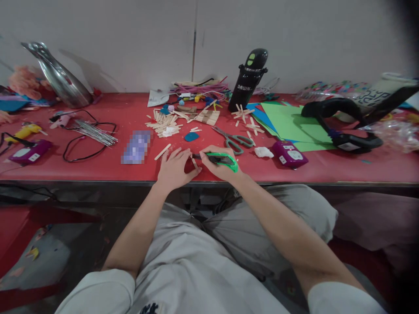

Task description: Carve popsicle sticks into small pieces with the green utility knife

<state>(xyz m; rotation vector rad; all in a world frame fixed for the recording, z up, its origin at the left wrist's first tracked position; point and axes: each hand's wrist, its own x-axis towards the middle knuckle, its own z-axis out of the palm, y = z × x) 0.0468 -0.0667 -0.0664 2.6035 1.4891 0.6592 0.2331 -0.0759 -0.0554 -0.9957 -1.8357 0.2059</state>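
Note:
My right hand [218, 163] grips a green utility knife [225, 160], its blade end pointing left over the front of the red table. A short piece of craft stick [194, 163] lies between the thumb and forefinger of my left hand [176, 169], which pins it down near the table edge. The knife tip meets the stick by my left fingertips; whether it has cut in cannot be seen. One loose craft stick [163, 151] rests just left of that hand. Beyond both hands are grey-green scissors [234, 140], a blue flat piece [191, 137] and a pile of craft sticks [163, 122].
A black bottle [245, 85] stands at the back, with a steel jug [62, 80] farther left. Green paper sheets [294, 124], a purple box [290, 154] and a black headset-like frame [343, 113] lie to the right. Metal wires [96, 133] and a yellow glue gun [24, 131] are at left.

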